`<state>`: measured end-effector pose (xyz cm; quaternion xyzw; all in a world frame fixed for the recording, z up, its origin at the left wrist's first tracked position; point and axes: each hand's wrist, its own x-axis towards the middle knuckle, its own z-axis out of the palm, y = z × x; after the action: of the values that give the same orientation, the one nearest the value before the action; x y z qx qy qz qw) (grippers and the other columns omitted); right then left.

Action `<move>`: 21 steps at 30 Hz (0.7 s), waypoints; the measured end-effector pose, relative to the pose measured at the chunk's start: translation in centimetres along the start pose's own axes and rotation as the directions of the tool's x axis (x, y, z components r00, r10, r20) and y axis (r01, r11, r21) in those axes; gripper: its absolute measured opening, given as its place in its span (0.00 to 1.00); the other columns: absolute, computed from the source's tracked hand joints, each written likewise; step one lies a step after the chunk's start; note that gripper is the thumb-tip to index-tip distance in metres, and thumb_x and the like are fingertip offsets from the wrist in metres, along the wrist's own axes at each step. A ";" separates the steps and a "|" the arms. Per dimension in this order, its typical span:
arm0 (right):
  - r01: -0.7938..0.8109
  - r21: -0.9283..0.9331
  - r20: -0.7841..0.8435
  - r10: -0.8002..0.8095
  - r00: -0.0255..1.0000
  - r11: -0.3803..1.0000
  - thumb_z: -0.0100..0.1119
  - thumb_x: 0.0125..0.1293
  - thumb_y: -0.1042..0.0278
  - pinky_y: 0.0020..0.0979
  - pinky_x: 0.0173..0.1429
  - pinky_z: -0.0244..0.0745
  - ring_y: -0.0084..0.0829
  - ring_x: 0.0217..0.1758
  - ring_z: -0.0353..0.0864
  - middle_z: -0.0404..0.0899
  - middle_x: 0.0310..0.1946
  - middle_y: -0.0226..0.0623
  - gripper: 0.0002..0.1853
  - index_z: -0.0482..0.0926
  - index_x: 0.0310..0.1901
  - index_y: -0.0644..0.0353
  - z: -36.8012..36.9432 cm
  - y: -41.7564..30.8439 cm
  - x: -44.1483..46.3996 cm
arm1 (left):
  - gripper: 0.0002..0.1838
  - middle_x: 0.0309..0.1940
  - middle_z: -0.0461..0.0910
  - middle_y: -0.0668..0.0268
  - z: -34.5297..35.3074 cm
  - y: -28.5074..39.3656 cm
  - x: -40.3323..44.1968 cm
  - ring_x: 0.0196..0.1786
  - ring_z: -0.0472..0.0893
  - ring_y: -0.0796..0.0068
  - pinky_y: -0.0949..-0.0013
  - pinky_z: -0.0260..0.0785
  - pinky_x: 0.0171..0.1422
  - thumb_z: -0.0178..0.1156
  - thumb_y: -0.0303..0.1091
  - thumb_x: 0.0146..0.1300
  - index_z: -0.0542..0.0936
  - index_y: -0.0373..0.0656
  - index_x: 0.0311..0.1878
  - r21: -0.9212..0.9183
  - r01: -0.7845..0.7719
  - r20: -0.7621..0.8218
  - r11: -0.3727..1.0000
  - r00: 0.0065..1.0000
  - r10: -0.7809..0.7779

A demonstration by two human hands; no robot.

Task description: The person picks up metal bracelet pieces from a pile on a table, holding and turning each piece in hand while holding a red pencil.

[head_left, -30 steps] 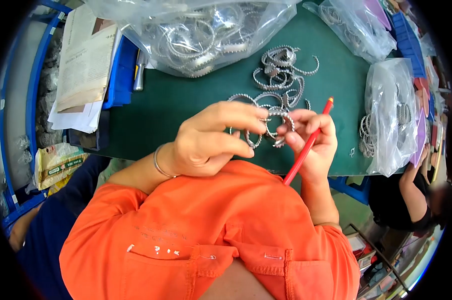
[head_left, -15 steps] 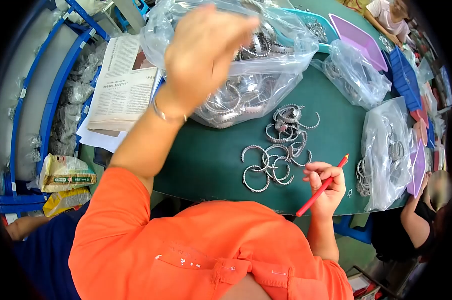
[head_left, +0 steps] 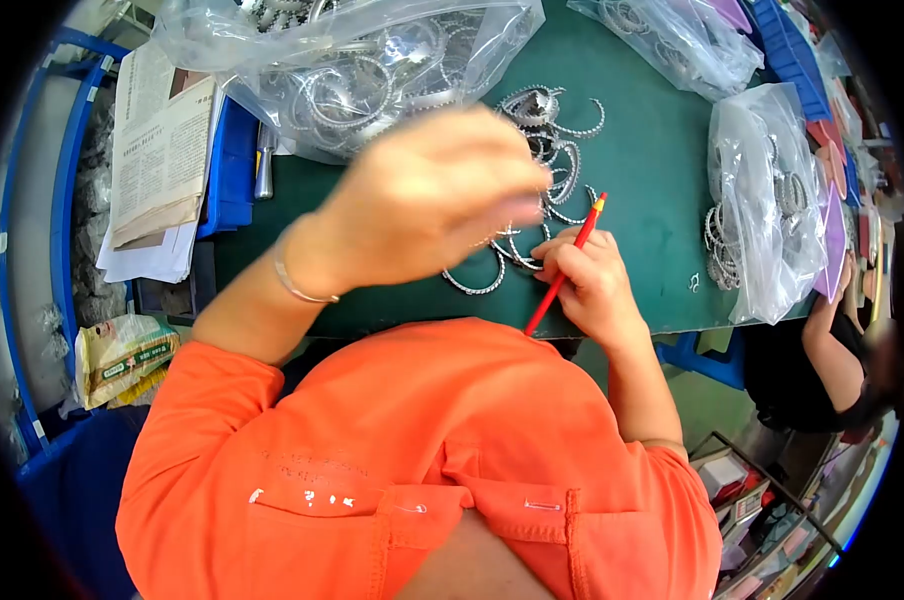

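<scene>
Left hand (head_left: 422, 190) is leaving the far clear plastic bag (head_left: 347, 100).
Blur is hiding its fingers' state; right hand (head_left: 594, 285) is clamping a slim red pen (head_left: 548, 300).

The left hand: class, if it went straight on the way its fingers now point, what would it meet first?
Probably the loose ridged rings on the green table, just beyond the left hand. The hand looks raised, though depth is unclear, so it might pass above them.
</scene>
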<state>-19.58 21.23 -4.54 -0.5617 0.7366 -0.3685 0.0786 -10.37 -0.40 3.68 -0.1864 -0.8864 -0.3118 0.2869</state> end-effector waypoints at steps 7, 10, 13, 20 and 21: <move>-0.156 0.807 -0.122 0.420 0.899 0.569 0.57 0.53 0.88 0.24 0.41 0.74 0.26 0.36 0.78 0.79 0.34 0.45 0.11 0.66 0.25 0.61 -1.0 -0.2 -0.2 | 0.26 0.47 0.70 0.59 4.2 -1.3 -4.7 0.44 0.75 0.60 0.66 0.70 0.47 0.69 0.23 0.39 0.74 0.37 0.47 -0.125 0.328 0.312 0.936 0.909 -0.277; -0.112 0.902 -0.136 0.522 0.842 0.417 0.55 0.56 0.88 0.24 0.42 0.73 0.27 0.37 0.77 0.79 0.36 0.46 0.11 0.66 0.28 0.61 -0.4 0.6 0.0 | 0.24 0.45 0.71 0.58 4.4 -1.6 -4.8 0.41 0.76 0.63 0.69 0.71 0.43 0.66 0.19 0.42 0.74 0.36 0.46 -0.143 0.342 0.205 0.929 0.928 -0.311; -0.097 0.855 -0.170 0.452 0.876 0.509 0.56 0.56 0.87 0.24 0.42 0.73 0.28 0.37 0.78 0.79 0.35 0.47 0.12 0.65 0.28 0.59 -0.6 0.6 0.1 | 0.18 0.43 0.74 0.61 4.6 -1.8 -5.1 0.35 0.77 0.72 0.74 0.71 0.39 0.63 0.19 0.49 0.74 0.35 0.46 -0.210 0.347 0.197 0.914 0.931 -0.308; 0.119 0.965 -0.210 0.417 0.884 0.233 0.57 0.59 0.81 0.37 0.45 0.75 0.32 0.38 0.79 0.78 0.34 0.43 0.11 0.65 0.28 0.56 -0.4 1.6 -0.3 | 0.17 0.42 0.75 0.66 3.2 -1.7 -4.7 0.32 0.74 0.81 0.79 0.68 0.39 0.62 0.29 0.56 0.75 0.36 0.48 -0.334 0.807 0.395 0.487 0.589 -0.705; 0.122 0.971 -0.201 0.436 0.877 0.204 0.56 0.60 0.80 0.38 0.47 0.76 0.31 0.38 0.79 0.78 0.35 0.42 0.10 0.65 0.29 0.55 -0.3 1.5 -0.4 | 0.21 0.45 0.74 0.64 3.3 -2.0 -5.2 0.36 0.74 0.77 0.76 0.68 0.43 0.66 0.30 0.51 0.74 0.36 0.49 -0.240 0.720 0.372 0.651 0.687 -0.623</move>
<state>-20.78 21.89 -5.41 -0.2077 0.3948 -0.8495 0.2817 -8.69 -0.48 -2.55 0.0695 -0.8454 -0.5295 -0.0080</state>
